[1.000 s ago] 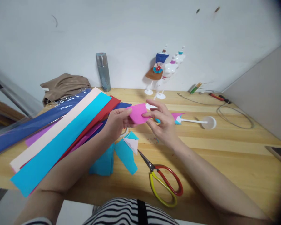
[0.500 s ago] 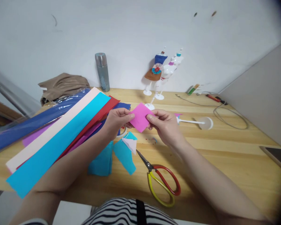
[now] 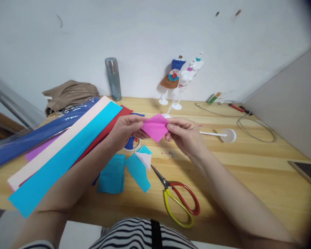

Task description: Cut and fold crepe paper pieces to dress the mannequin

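A small pink square of crepe paper [image 3: 156, 128], turned like a diamond, is stretched between my hands above the table. My left hand [image 3: 128, 129] pinches its left corner, thumb on top. My right hand [image 3: 182, 133] pinches the right corner the same way. A faint crease runs across the paper between the two pinches. Below lie scissors [image 3: 168, 185] with one red and one yellow handle, blades pointing away to the left. Left of them are a cut blue paper piece [image 3: 138, 173], a pale pink scrap [image 3: 145, 159] and a folded blue piece [image 3: 111, 174].
Long coloured paper strips [image 3: 67, 152] cover the left side, beside brown cloth [image 3: 71, 91]. A flask [image 3: 114, 79] and small white dress-form stands [image 3: 186, 79], one dressed, stand by the wall. Another stand [image 3: 228, 135] lies to the right, near a cable [image 3: 248, 136] and a phone [image 3: 307, 171].
The pink square has been drawn wider and flatter between the pinching fingers, and a crease shows across it. Both hands have shifted slightly away from me.
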`<state>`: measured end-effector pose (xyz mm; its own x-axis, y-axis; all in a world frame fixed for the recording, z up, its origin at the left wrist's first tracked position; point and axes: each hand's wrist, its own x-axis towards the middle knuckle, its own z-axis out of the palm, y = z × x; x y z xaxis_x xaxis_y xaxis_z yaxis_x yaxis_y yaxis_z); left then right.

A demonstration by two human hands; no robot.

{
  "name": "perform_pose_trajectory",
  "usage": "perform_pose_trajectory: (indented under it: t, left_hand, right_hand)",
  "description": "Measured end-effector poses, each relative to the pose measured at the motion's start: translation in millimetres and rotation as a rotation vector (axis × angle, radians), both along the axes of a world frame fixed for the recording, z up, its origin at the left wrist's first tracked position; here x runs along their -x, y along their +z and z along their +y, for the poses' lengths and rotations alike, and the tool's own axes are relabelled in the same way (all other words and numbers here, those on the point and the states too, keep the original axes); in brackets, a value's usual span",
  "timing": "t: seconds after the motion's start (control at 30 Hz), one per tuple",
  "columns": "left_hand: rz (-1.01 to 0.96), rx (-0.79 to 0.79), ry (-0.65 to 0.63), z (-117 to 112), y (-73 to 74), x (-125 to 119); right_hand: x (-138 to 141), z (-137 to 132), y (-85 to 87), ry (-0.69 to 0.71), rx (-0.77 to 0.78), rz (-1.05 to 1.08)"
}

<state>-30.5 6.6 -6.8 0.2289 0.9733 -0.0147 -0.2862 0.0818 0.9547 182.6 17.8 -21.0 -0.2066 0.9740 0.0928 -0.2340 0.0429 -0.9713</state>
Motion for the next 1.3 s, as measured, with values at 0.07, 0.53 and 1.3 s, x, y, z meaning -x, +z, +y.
perform_pose_trajectory:
  t: [0.07,0.53,1.3]
  left_hand:
    - [-0.011,-0.027,-0.016,1,-0.2,2]
    - [0.155,0.085,-0.086,2,2.6,8]
    - [0.330,0.120,-0.229,-6,4.3,-5]
  right_hand:
    - [-1,1,0.9,0.038,-0.007,0.009]
    - [-11,9,-14.9,0.156,-0.219,-0.057]
    - [-1,4,-8.5,0.141,0.048,-0.175]
